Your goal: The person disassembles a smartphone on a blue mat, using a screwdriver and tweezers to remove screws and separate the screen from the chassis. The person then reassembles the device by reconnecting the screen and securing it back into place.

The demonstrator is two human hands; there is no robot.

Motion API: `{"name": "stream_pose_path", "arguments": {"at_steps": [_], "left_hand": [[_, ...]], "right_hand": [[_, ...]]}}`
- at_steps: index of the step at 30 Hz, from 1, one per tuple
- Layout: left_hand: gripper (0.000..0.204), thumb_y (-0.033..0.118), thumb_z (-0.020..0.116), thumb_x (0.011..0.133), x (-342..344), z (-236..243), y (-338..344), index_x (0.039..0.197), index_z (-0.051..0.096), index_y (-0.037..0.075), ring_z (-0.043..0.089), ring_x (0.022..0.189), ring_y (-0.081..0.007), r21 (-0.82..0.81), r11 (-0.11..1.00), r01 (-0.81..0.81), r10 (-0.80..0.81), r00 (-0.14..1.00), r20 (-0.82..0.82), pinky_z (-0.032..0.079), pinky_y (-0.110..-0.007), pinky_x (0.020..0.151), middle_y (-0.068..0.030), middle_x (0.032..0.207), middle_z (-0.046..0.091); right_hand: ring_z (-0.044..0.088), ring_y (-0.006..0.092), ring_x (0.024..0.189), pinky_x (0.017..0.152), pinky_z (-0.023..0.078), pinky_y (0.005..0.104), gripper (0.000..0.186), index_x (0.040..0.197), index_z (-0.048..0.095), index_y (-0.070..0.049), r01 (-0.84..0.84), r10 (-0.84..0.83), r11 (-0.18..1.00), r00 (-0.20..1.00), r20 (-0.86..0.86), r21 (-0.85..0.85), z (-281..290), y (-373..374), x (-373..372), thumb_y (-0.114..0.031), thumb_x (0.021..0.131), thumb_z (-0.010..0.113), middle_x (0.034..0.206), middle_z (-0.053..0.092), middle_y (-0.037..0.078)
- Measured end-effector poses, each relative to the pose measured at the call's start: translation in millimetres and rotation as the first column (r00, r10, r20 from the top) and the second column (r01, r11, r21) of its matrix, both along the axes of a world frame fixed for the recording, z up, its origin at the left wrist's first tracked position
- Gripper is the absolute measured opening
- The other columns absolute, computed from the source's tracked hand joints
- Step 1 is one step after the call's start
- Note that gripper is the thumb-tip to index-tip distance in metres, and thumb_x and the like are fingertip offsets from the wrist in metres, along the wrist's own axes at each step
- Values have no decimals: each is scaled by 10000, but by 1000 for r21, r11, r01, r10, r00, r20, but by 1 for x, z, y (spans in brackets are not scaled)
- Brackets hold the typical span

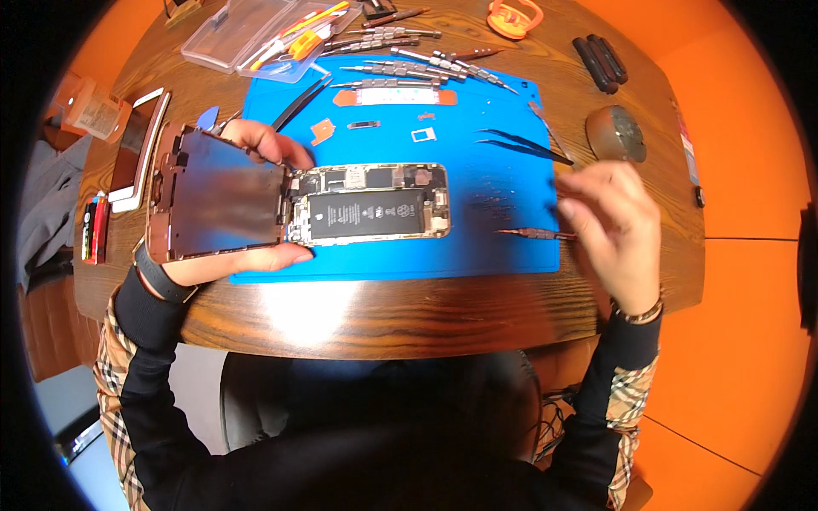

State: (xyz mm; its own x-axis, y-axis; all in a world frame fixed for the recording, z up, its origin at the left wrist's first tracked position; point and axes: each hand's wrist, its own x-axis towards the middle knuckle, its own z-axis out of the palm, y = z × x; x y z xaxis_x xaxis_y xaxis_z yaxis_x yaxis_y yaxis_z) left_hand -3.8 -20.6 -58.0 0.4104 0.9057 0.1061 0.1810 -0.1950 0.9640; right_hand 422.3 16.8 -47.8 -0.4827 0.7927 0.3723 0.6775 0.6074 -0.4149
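An opened smartphone [366,213] lies on a blue mat [503,255], its black battery and circuit parts bare. At its left end the detached-looking screen assembly [226,200] stands tilted up; whether a cable still joins them I cannot tell. My left hand [277,254] grips that screen from behind, thumb and fingers showing at its two edges by the phone body. At the mat's right edge my right hand [609,221] hovers with thumb and forefinger apart and nothing visible between them. Just beside it lie a small screwdriver [537,233] and black tweezers [528,145].
Several screwdrivers [409,72], an orange-ended strip [396,97], a SIM tray [423,134] and tiny screws lie on the mat. Around it are a clear tool box [230,38], a white tablet [141,149], a round metal tin [615,134] and an orange suction cup [514,19].
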Motion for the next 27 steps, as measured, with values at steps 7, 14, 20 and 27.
{"name": "stream_pose_path", "arguments": {"at_steps": [7, 14, 20, 27], "left_hand": [[753, 52, 1017, 715, -3, 2, 0, 1265, 504, 81, 635, 1274, -212, 27, 1000, 8, -6, 998, -64, 550, -385, 1106, -142, 1316, 659], [728, -6, 1005, 723, -7, -9, -2, 1273, 534, 71, 654, 1264, -216, 55, 998, 6, -10, 998, 64, 578, -389, 1096, -121, 1303, 672], [755, 110, 1007, 792, -11, 10, -1, 1321, 469, 73, 620, 1239, -190, 80, 992, 102, -100, 995, -30, 527, -371, 1064, -110, 1347, 618], [783, 238, 1031, 764, -14, 1, -1, 1284, 469, 72, 670, 1156, -202, 158, 983, 90, -76, 993, -94, 541, -348, 1009, -112, 1278, 667]], "right_hand": [[658, 344, 1019, 902, 548, 428, 236, 1103, 760, -12, -67, 65, 998, 988, 140, 12, -7, 50, -28, -107, 900, 831, 1031, 713, 141], [617, 374, 963, 842, 515, 431, 139, 1025, 686, 16, -87, 87, 996, 989, 123, -3, -9, 50, -26, 1, 914, 770, 994, 657, 168], [632, 388, 949, 834, 508, 461, 117, 1033, 623, 9, 20, -28, 993, 998, 63, 120, 19, 34, -41, -20, 964, 713, 963, 652, 188], [692, 356, 874, 785, 538, 404, 102, 1138, 611, 21, 168, -178, 983, 971, -158, -78, 29, -7, -36, -50, 1067, 631, 978, 694, 214]]}}
